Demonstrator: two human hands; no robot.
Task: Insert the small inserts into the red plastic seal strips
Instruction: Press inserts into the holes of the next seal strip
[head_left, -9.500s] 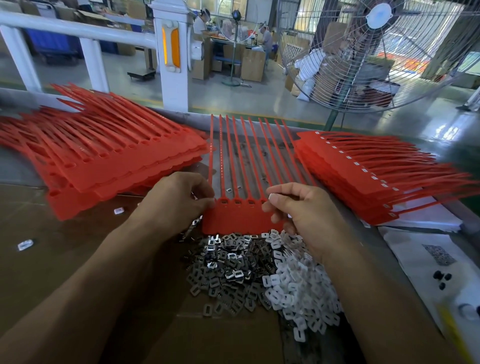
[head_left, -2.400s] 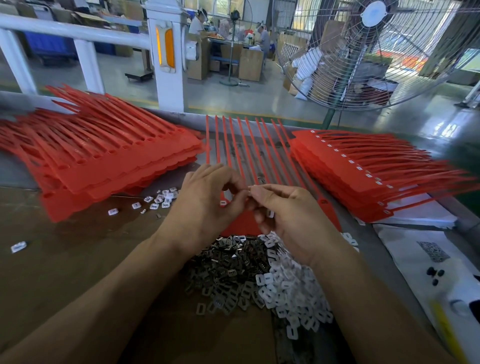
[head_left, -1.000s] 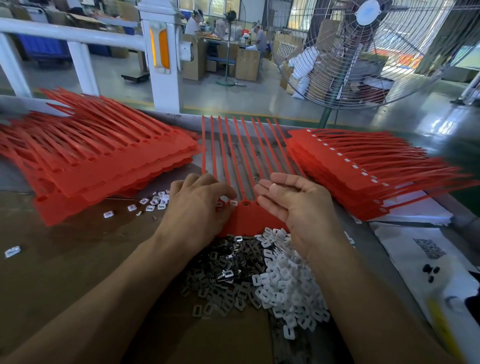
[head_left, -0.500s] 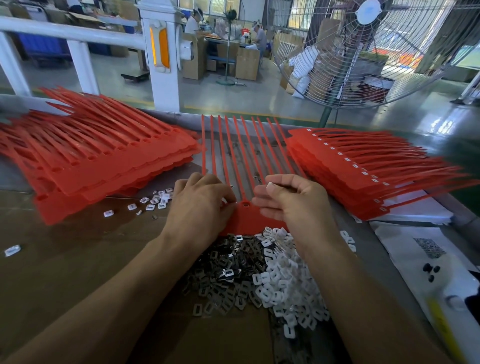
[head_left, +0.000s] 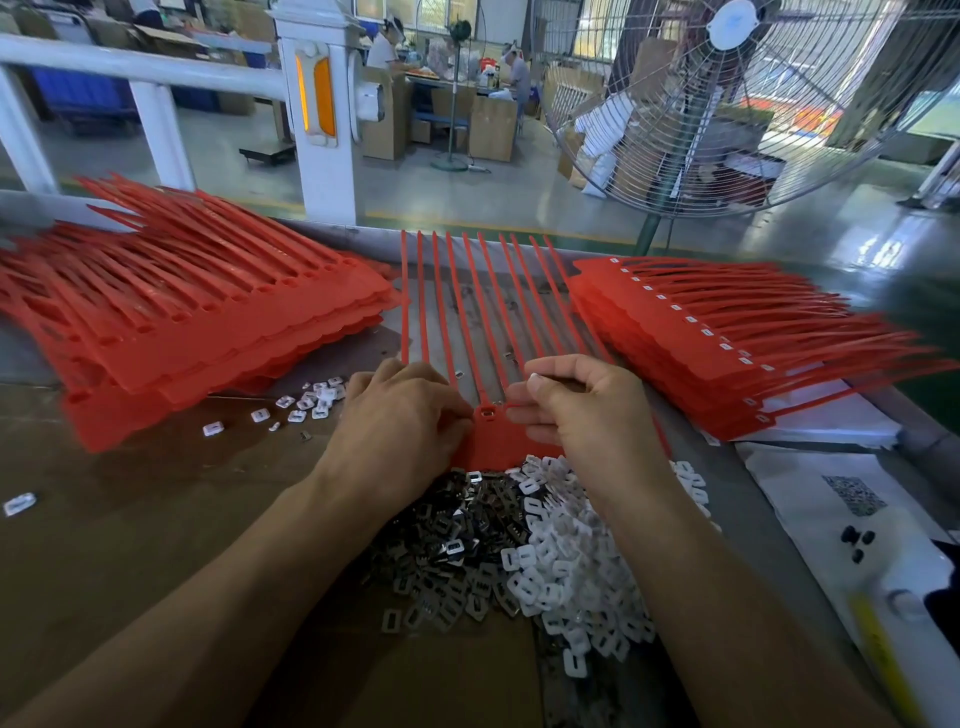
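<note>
Your work sheet of red plastic seal strips (head_left: 491, 447) lay flat on the surface (head_left: 130, 499), centre, its thin ribbed tails fanned away from you twd the big wire-cage fan (head_left: 727, 104). The sheet's flat tab end, w/ a small rectangular socket showing betw. your hands, sat just beyond the insert piles.

Nearer you than the sheet: a heap of shiny metal inserts (head_left: 447, 545), small rectangular clips w/ slots, touching a heap of matte white plastic inserts (head_left: 566, 571) on its right. A few loose white inserts (head_left: 311, 402) lay left of the sheet.

Left of the sheet, a thick fanned stack of red strips (head_left: 208, 322), smooth, scalloped edges. Right of it, another red stack (head_left: 727, 353) w/ white inserts showing in its sockets, resting on white paper (head_left: 831, 421).

Your left hand (head_left: 400, 431) sat knuckles-up on the sheet's left part, fingers curled down onto the tab edge; couldn't tell if it pinched anything. Your right hand (head_left: 587, 410) hovered over the sheet's right part, fingers bent, thumb and forefinger tips together abv the socket; whatever they held was too small to make out.
</note>
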